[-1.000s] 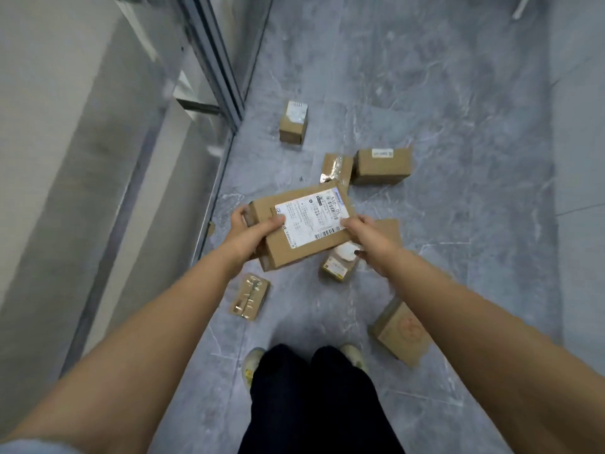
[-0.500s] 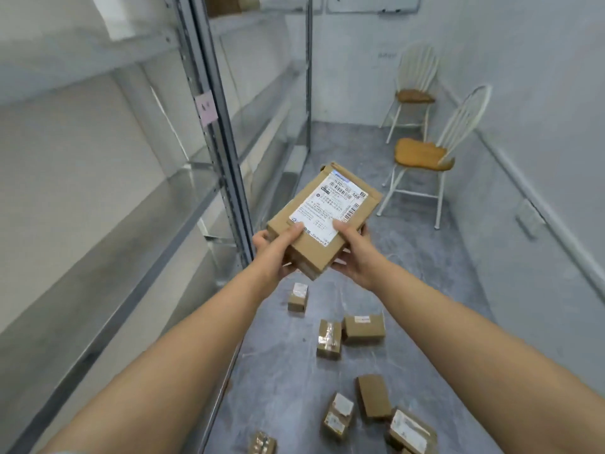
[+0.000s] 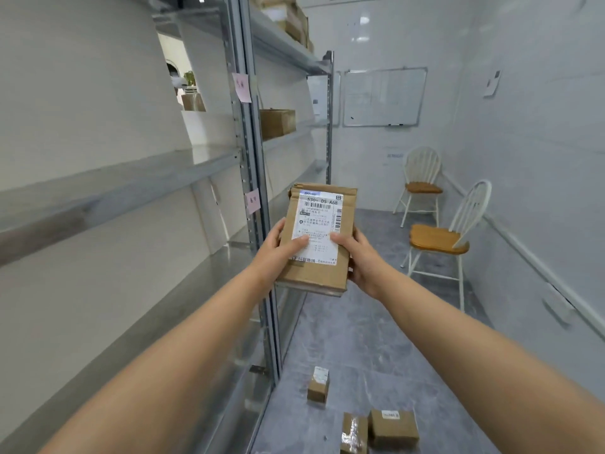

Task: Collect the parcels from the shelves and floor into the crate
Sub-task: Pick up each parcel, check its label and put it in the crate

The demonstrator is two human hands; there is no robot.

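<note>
I hold a flat brown cardboard parcel [image 3: 314, 273] with a white shipping label upright in front of me, at chest height. My left hand [image 3: 278, 250] grips its left edge, thumb on the label. My right hand [image 3: 358, 253] grips its right edge. On the grey floor below lie three small brown parcels: one with a white label [image 3: 318, 386], one wrapped in clear tape [image 3: 353, 432], and a wider box [image 3: 393, 427]. A brown box [image 3: 277, 122] rests on a shelf farther along. No crate is in view.
Grey metal shelving [image 3: 252, 198] runs along my left, with pink tags on its upright and more boxes [image 3: 294, 21] on the top shelf. Two white chairs with wooden seats [image 3: 438, 239] [image 3: 422, 186] stand by the right wall. A whiteboard [image 3: 383, 96] hangs on the far wall.
The parcel has come up from near the floor to chest height and turned upright, both hands still on it. My view has lifted from the floor to the room ahead.
</note>
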